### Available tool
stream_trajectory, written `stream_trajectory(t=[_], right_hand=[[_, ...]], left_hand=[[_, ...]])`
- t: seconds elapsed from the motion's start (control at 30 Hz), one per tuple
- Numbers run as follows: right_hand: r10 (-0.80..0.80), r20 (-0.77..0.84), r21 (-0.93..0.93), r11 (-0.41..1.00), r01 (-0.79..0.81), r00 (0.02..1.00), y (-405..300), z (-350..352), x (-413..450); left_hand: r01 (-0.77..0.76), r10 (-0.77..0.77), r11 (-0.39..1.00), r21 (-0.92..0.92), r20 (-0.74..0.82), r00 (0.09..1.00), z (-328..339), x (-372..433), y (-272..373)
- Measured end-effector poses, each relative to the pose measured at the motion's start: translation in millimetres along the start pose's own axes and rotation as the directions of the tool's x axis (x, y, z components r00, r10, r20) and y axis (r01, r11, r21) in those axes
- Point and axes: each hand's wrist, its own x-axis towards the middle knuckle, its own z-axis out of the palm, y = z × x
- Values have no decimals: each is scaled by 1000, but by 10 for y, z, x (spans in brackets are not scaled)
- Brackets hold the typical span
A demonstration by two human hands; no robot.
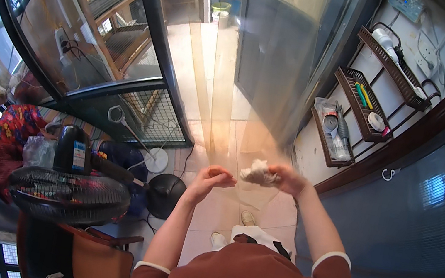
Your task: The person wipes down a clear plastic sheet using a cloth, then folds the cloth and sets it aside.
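My right hand (290, 181) grips a crumpled white cloth (260, 174), which is bunched up in front of the fingers. To its left, my left hand (213, 181) is raised with bent fingers beside a clear plastic strip curtain (222, 108). Whether those fingers pinch the curtain's edge cannot be told. The yellowish translucent strips hang in the doorway before me, and their lower part spreads behind both hands and the cloth.
A black standing fan (69, 197) and an orange-brown chair (100, 260) stand at left. Wall racks (360, 105) holding tools hang at right, above a dark blue panel (370, 236) with a white hook (388, 174). Past the curtain is a grey door (277, 46).
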Motion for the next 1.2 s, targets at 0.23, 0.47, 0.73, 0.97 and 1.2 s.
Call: stream_trajectory(t=[0.23,0.47,0.73,0.97,1.2], right_hand=[[-488,237,334,853,401,840,-1518,909,390],[-125,269,267,962,50,955,-1110,870,611],[322,496,94,904,-418,806,-312,126,539],[-439,388,614,779,128,810,-1463,457,507],[-25,111,26,999,22,993,-845,359,227]], left_hand=[[38,-38,999,-32,1,999,161,-222,82],[-30,27,999,-34,-87,996,344,-363,110],[-99,92,995,-26,-191,977,680,-416,61],[-113,123,992,51,-295,948,953,-430,-38],[-161,191,979,124,-295,936,918,-472,-58]])
